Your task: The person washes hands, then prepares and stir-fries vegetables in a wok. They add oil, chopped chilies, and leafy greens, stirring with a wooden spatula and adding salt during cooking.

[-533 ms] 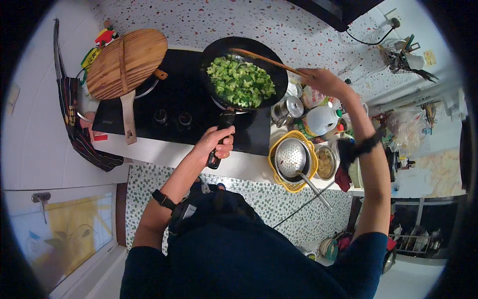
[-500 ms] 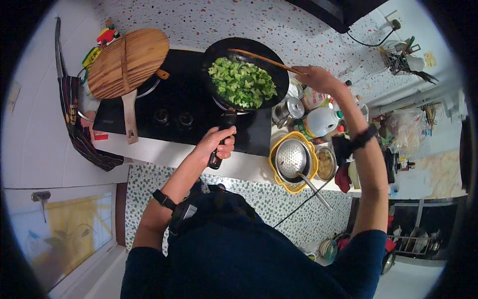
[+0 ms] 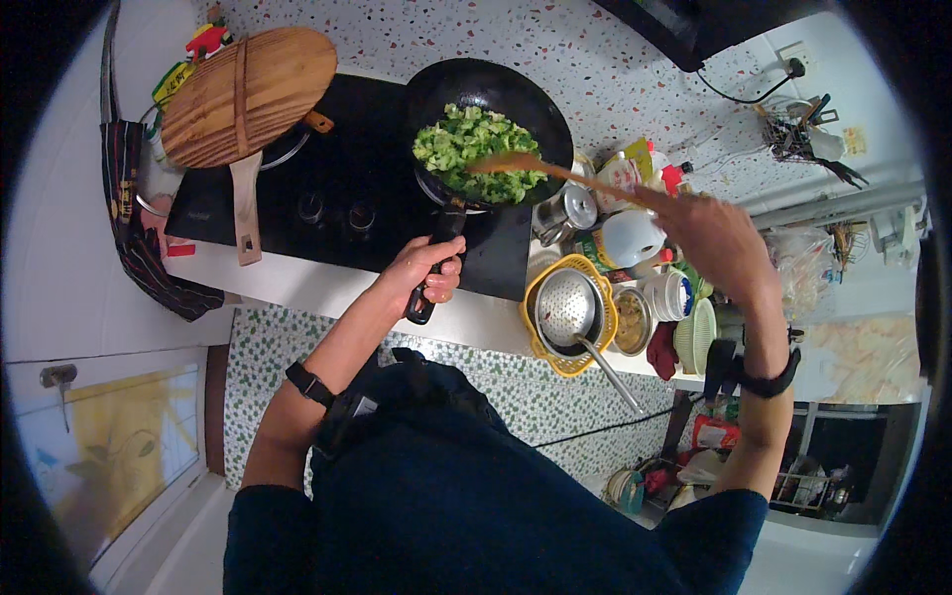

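My left hand [image 3: 429, 272] is wrapped round the black handle of a wok [image 3: 540, 109], which sits on the right side of the black cooktop [image 3: 382, 149]. Chopped green vegetables [image 3: 471, 144] lie in the wok's bowl. In my right hand [image 3: 716, 243] is the end of a long wooden spatula [image 3: 595, 181]. Its blade hangs over the right part of the vegetables; whether it touches them I cannot tell.
A round wooden lid [image 3: 268, 89] lies at the cooktop's left. On the right, a yellow basket [image 3: 531, 327] holds a pot and a perforated skimmer [image 3: 567, 305]. Beside it stand a bowl of food [image 3: 632, 322], a lidded steel pot [image 3: 577, 206] and a clear jug [image 3: 633, 238].
My right hand has come back toward me and to the right, drawing the spatula from the wok's far side to above the near vegetables. My left hand keeps its hold on the handle.
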